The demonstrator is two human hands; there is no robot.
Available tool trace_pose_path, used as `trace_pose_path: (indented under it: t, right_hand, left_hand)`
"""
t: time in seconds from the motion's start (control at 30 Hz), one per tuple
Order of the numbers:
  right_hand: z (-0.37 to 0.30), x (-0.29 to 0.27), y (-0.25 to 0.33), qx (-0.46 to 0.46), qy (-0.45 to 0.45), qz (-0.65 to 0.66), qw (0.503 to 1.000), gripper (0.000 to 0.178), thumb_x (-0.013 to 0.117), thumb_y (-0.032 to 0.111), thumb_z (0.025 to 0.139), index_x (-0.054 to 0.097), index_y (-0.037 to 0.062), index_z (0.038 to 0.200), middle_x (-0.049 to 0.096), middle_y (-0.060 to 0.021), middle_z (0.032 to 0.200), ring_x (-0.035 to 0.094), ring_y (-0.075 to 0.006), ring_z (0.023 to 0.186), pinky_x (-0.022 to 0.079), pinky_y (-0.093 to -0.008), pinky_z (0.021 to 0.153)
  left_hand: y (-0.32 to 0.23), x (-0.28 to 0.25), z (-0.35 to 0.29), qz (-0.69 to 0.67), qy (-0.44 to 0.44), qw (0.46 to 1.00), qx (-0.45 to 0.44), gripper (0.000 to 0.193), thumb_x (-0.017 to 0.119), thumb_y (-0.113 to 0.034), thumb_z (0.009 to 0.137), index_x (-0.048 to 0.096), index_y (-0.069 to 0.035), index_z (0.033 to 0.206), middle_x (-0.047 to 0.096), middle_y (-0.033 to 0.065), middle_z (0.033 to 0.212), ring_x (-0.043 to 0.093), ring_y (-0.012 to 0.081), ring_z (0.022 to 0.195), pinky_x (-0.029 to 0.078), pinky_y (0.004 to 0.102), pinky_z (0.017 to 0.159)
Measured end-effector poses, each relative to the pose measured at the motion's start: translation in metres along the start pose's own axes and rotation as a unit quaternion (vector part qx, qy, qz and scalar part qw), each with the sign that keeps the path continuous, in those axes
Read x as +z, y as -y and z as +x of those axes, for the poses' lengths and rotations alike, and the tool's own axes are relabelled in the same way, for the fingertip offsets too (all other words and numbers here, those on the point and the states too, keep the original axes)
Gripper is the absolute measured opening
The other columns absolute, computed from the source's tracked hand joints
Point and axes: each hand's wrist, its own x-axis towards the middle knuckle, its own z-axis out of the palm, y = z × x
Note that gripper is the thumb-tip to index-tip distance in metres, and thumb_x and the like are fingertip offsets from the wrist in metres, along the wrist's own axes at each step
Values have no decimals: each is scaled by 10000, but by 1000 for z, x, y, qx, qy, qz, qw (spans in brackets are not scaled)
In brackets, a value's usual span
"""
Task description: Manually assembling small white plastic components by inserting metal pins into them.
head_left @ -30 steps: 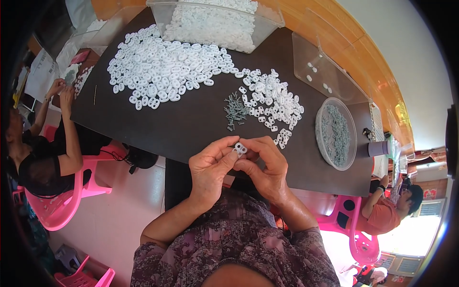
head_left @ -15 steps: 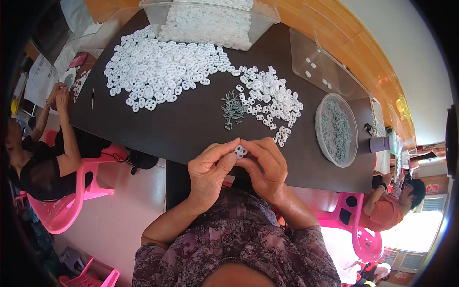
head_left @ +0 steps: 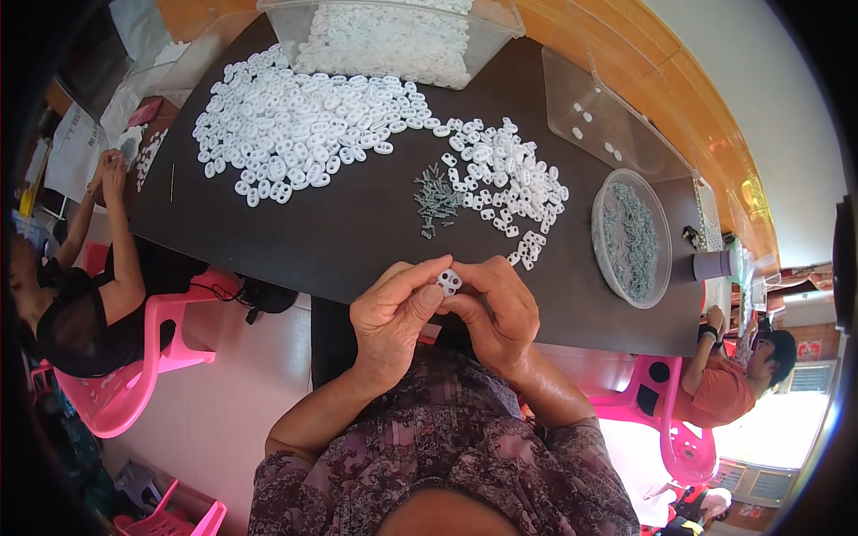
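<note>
A small white plastic piece with several holes (head_left: 449,283) is pinched between my two hands, just off the table's front edge. My left hand (head_left: 391,314) grips it between thumb and forefinger from the left. From the right, the thumb and forefinger of my right hand (head_left: 496,313) close on the same piece. Straight ahead on the dark table (head_left: 295,241) lies a little heap of grey-green screw-like pins (head_left: 436,198). Beside that heap spreads a pile of white pieces with holes (head_left: 509,170). A much larger pile of white oval pieces (head_left: 286,125) covers the table's far left.
A clear bin of white pieces (head_left: 384,45) stands at the back. On the right are a round clear tub of grey-green pins (head_left: 633,237), a clear lid with a few pieces (head_left: 617,134) and a purple cup (head_left: 712,266). People sit on pink chairs at both sides.
The white piece has turned slightly between my fingers and shows its holes more fully. My hands stay almost in the same place.
</note>
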Motion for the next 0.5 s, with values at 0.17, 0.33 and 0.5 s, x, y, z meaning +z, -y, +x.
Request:
trace_pose_path:
  t: [0.17, 0.33, 0.5]
  right_hand:
    - [-1, 4, 0, -27, -16, -13, 999, 345, 734, -14, 692, 620, -36, 1017, 643, -114, 836, 574, -237, 670, 457, -314, 579]
    - [-1, 5, -1, -34, -15, -9, 999, 345, 732, -6, 701, 619, -40, 1025, 645, -117, 840, 575, -242, 668, 455, -317, 572]
    - [-1, 6, 1, -53, -13, -18, 998, 351, 720, -13, 712, 609, -55, 1043, 640, -125, 845, 572, -245, 667, 451, -320, 571]
  left_hand:
    - [10, -1, -1, 19, -14, 998, 54, 248, 611, -74, 902, 636, 25, 1129, 572, 26, 867, 543, 74, 751, 459, 188, 666]
    - [15, 0, -3, 35, -25, 996, 74, 252, 606, -126, 916, 637, 22, 1116, 569, 20, 856, 531, 68, 744, 446, 190, 657]
    - [19, 4, -5, 21, -38, 995, 92, 243, 590, -151, 932, 631, 22, 1097, 552, 5, 834, 504, 52, 715, 421, 179, 615]
